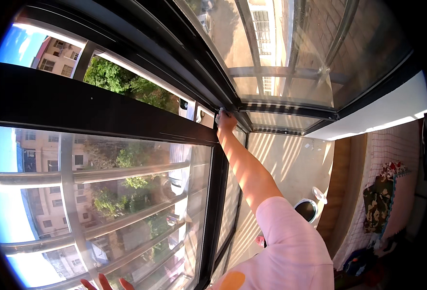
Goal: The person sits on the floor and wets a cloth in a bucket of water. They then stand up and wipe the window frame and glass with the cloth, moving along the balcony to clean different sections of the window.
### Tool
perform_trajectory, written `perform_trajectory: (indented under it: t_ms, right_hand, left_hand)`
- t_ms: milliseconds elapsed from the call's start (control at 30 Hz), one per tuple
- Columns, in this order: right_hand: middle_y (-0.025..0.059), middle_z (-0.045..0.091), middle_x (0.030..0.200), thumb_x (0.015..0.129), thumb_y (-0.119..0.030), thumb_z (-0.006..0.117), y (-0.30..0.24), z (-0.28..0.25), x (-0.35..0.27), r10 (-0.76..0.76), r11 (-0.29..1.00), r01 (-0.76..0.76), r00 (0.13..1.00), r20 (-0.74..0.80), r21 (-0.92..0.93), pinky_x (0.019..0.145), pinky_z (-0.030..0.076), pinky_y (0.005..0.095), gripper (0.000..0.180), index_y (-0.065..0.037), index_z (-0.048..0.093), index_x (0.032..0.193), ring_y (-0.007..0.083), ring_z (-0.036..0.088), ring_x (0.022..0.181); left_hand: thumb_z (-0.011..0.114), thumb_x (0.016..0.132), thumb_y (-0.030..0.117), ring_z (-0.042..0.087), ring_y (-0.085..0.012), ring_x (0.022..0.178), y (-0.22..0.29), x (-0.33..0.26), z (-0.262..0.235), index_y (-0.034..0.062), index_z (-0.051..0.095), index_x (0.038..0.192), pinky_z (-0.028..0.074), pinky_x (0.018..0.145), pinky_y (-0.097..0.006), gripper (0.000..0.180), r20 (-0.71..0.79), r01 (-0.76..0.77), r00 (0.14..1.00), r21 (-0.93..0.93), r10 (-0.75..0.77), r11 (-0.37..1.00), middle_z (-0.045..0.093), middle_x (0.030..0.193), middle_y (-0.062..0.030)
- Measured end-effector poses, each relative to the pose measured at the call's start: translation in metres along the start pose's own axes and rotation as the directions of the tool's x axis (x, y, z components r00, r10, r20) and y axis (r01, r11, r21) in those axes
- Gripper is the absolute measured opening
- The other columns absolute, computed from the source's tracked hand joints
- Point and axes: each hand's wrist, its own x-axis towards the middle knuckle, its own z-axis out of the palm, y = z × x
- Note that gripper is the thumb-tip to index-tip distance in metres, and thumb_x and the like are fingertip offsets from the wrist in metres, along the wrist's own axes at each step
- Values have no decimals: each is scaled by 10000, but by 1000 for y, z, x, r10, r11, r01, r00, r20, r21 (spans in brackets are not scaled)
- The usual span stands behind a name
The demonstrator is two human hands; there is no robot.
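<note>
My right arm, in a light pink sleeve, stretches to the lower corner of a dark sliding window frame (102, 106). My right hand (227, 121) is closed there and pressed against the frame. A small crumpled greyish-white cloth (219, 116) shows at its fingers, mostly hidden by the hand. Only the fingertips of my left hand (106, 282) come into view at the lower left, spread apart in front of the window pane (141, 203). Whether they touch the glass I cannot tell.
Metal bars (25, 179) run outside the glass, with trees and buildings beyond. Another glazed panel (291, 53) stands at the upper right. On the sunlit floor (276, 154) is a bucket (306, 210) with dark contents. A bed (368, 159) with clothes lies at the right.
</note>
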Motion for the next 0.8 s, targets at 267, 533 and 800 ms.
perform_trajectory:
  t_ms: [267,533,800]
  right_hand:
    - [167,671,810,739,-238,669,12,3,3,-325,861,304,945,18,-407,733,499,378,236,-30,691,851,321,650,800]
    - [165,656,756,803,-170,657,-60,19,-76,-408,904,422,900,152,-70,645,492,301,206,27,659,862,248,654,691]
    - [144,659,710,828,-147,635,-64,16,-77,-617,758,638,768,171,-132,559,483,264,212,51,650,904,142,613,563]
  left_hand:
    - [655,716,475,250,-437,1328,-1,-11,-6,237,606,1171,41,1020,-683,515,-5,2,1000,16,-2,1000,390,1410,-134]
    - [652,726,461,228,-438,1336,0,-10,-8,248,582,1203,20,1024,-679,527,43,-3,999,45,1,999,349,1435,-135]
    - [638,721,482,223,-419,1346,-6,-12,-4,266,583,1209,0,1038,-658,537,-16,-22,1000,7,22,1000,345,1442,-112]
